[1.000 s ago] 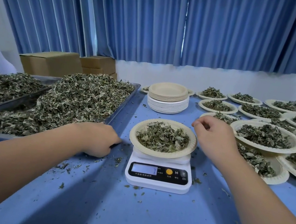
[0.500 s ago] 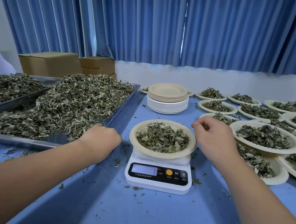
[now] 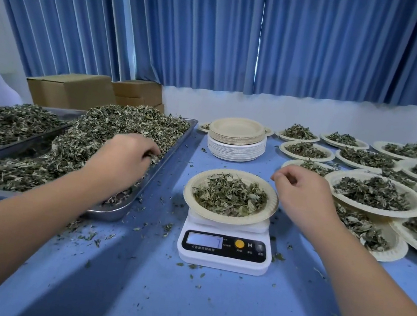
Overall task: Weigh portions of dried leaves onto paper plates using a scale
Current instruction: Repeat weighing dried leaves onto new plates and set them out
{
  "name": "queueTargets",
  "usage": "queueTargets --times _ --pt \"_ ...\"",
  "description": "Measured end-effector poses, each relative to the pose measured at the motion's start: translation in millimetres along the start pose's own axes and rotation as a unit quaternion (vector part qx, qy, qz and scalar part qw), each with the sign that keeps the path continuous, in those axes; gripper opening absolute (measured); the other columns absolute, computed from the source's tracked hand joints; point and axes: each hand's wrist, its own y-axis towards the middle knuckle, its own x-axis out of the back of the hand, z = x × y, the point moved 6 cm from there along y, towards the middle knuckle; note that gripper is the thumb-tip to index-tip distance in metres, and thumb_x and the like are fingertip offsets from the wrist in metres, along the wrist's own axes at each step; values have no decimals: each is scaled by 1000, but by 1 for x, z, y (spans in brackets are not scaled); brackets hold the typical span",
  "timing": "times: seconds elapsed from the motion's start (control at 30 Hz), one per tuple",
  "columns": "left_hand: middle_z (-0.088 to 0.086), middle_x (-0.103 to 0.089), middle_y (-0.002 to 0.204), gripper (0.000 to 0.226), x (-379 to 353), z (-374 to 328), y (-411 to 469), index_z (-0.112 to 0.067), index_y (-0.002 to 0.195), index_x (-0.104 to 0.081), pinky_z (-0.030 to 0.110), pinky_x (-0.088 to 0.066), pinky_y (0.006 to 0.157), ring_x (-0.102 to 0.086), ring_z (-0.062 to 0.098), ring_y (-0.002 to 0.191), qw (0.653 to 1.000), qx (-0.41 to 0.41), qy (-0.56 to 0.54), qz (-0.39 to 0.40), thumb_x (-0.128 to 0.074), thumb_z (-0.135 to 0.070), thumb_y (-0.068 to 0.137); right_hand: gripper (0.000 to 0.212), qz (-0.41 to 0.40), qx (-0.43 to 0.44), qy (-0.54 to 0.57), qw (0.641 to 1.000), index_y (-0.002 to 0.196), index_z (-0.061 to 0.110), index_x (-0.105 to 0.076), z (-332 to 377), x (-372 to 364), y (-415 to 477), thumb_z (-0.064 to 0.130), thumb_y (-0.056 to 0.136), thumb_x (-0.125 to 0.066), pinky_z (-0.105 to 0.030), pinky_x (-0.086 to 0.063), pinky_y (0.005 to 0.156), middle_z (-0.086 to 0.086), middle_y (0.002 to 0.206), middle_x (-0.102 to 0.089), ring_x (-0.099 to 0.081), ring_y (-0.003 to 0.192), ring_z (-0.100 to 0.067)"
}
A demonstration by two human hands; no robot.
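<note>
Located portion [image 3: 228, 195] of leaves on paper plate [image 3: 189, 191] atop scale [image 3: 222, 259], mid-bench [image 3: 205, 310]. Could not read display [image 3: 204, 240]: too blurred. Noted left hand [image 3: 123, 156] in steel tray [image 3: 174, 149], fingers [image 3: 153, 152] curled down into the loose dried leaves [image 3: 115, 121], apparently closing on a pinch. Noted right hand [image 3: 302, 197] just beside plate's far-right rim, thumb and forefinger tips together, rest curled; cannot tell whether holding a fragment. Judged step: topping up toward target weight.

Likely faults:
- Overshooting by dropping too large a pinch at once.
- Shedding light, brittle flakes onto bench between tray and plate; plenty strewn there already.
- Falsifying the reading by brushing plate rim with right hand, so near it.
- Tipping plate, wider than platform and overhanging it, by pressing one edge.
- Knocking crowded, overlapping filled plates [image 3: 374, 191] with right forearm.
</note>
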Motion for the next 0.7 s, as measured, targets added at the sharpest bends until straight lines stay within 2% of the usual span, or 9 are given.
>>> queueTargets --times 0.07,0.13,0.2,0.27,0.37,0.43,0.57,0.63,0.7 --pt "5 -66 112 29 0 22 4 -18 117 -67 16 -39 44 -54 4 59 999 36 27 21 -53 -6 94 24 2 0 0 1000 70 27 -64 1 0 0 19 91 -54 -22 -34 50 12 56 -57 -52 53 4" --pt "8 -65 121 33 -4 41 2 -18 123 -63 21 -46 44 -59 9 57 994 76 48 55 -53 -7 94 23 5 0 -3 1000 71 25 -66 1 0 -1 19 91 -55 -20 -35 50 11 57 -58 -52 54 4" --pt "9 -58 134 36 -9 49 -3 -20 129 -59 34 -58 59 -65 16 62 991 94 53 77 -55 -11 94 22 6 1 -6 1000 72 25 -66 2 0 -1 20 91 -55 -15 -33 48 11 59 -59 -52 56 6" --pt "9 -55 137 33 -12 46 -5 -19 127 -60 40 -59 70 -67 22 71 993 87 36 65 -56 -16 94 23 5 1 -9 1000 72 26 -65 2 0 -1 20 91 -55 -13 -31 48 12 59 -58 -52 57 7" --pt "5 -64 119 23 -7 25 -3 -16 113 -69 36 -54 78 -64 22 85 999 49 -10 -9 -54 -19 96 23 3 -2 -11 1000 71 26 -64 1 0 -1 20 92 -55 -16 -33 51 13 60 -59 -52 56 3" --pt "-1 -66 102 18 -3 4 -1 -17 101 -72 29 -46 77 -59 14 82 995 31 -59 -68 -55 -19 95 23 -6 -10 -18 1000 70 24 -64 -1 0 -1 19 91 -54 -22 -37 52 11 59 -58 -52 56 -2" --pt "-12 -60 76 23 -13 -32 -1 -23 82 -69 25 -35 59 -51 2 67 966 94 -206 -122 -51 -26 96 23 -33 -37 -42 998 71 16 -65 -3 5 -1 16 89 -51 -33 -47 60 2 60 -60 -56 60 -20" --pt "-11 -57 77 25 -26 -43 -6 -22 83 -70 27 -33 59 -51 8 68 943 123 -280 -132 -50 -27 96 24 -44 -54 -47 997 70 10 -63 -5 9 -2 17 89 -50 -36 -48 61 -6 61 -61 -56 61 -28" --pt "-9 -56 88 22 -33 -46 -12 -21 86 -69 27 -34 68 -53 9 80 928 135 -310 -156 -50 -25 95 29 -49 -73 -48 995 66 3 -57 -7 12 -1 19 88 -48 -38 -50 61 -15 65 -65 -57 62 -34"
